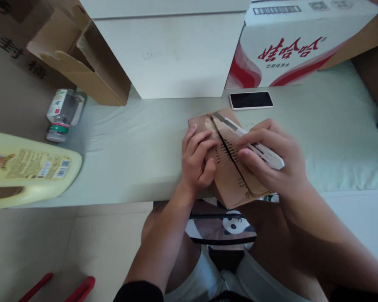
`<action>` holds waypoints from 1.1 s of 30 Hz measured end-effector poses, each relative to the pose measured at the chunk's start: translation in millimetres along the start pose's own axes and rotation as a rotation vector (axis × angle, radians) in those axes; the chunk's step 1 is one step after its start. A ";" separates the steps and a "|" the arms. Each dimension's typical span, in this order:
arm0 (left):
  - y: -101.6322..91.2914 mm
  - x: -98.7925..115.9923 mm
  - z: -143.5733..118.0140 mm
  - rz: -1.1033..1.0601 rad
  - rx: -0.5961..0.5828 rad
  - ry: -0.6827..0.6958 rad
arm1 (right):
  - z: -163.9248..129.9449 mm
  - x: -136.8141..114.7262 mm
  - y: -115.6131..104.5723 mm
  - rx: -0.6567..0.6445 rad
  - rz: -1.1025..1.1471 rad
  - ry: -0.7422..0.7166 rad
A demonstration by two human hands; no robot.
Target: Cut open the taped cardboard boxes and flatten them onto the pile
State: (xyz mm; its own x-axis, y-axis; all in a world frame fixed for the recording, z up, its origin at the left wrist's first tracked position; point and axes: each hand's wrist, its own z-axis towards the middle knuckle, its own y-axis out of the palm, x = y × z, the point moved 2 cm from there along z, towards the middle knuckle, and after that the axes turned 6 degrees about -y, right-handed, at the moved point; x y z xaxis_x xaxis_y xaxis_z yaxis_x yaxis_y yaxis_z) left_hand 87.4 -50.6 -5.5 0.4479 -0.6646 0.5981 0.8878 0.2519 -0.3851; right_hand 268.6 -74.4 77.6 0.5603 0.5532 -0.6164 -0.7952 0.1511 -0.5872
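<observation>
Pale green sheeting covers the surface [138,147], and boxes crowd its far edge: a white box [173,54], a red-and-white carton [290,46] with printed characters, and an open brown carton [82,63] at the far left. A dark phone [251,100] lies flat just in front of the red-and-white carton. At the left, a small bottle [63,114] lies on its side, and a big yellow jug [28,172] fills the near left corner.

Near the front edge sits a small cardboard parcel [229,167], tilted, with a dark line running across its top. The left hand [197,161] presses on the parcel's left side, fingers curled over it in a closed grip. The right hand [274,159] has its grip closed around a white utility knife [255,144], whose blade tip rests on the parcel near the upper end of the dark line. Below the surface, the person's knees and a panda-print cloth [227,226] show.
</observation>
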 end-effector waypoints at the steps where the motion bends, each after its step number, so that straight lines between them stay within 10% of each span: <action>1: 0.2 0.1 -0.8 0.000 0.005 -0.010 | 0.4 -1.2 -0.2 -0.005 -0.027 -0.038; 33: 1.1 -3.6 -5.8 0.052 0.059 -0.050 | -19.0 -18.8 -12.2 0.011 -0.125 -0.134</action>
State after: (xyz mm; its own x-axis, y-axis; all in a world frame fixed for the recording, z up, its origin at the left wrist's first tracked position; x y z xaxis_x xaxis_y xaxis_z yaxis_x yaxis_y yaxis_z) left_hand 86.1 -52.0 -12.1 0.4974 -0.6139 0.6130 0.8670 0.3273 -0.3757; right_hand 272.2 -102.2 86.4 0.6198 0.6339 -0.4626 -0.7239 0.2343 -0.6489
